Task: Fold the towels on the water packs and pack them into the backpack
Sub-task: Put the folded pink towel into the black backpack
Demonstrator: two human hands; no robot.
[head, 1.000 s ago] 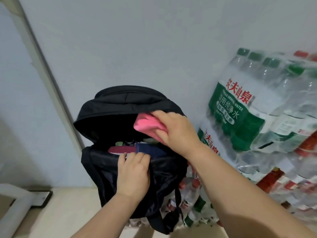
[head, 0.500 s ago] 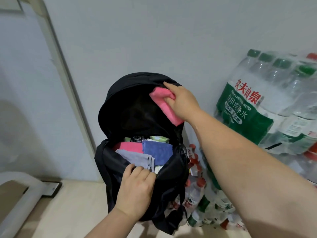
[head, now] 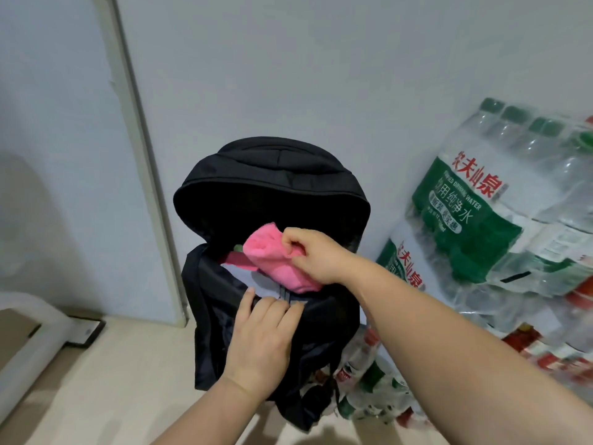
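Currently, right hand [head: 316,256] pinching folded pink towel [head: 274,260] in open black backpack [head: 272,194] mouth, left hand [head: 261,340] gripping front rim, water packs [head: 481,220] just right against wall.

The pink towel [head: 272,258] plugs the backpack [head: 272,175] mouth; water packs [head: 475,220] crowd its right, open floor [head: 112,380] lies left.

A pink towel [head: 271,256] sits in the mouth of an open black backpack [head: 272,175].
The right hand [head: 316,256] pinches the towel's upper edge. At the towel's 6 o'clock, the left hand [head: 260,338] grips the backpack's front rim. Stacked water packs [head: 481,226] stand at the backpack's 3 o'clock, against the wall [head: 321,75].
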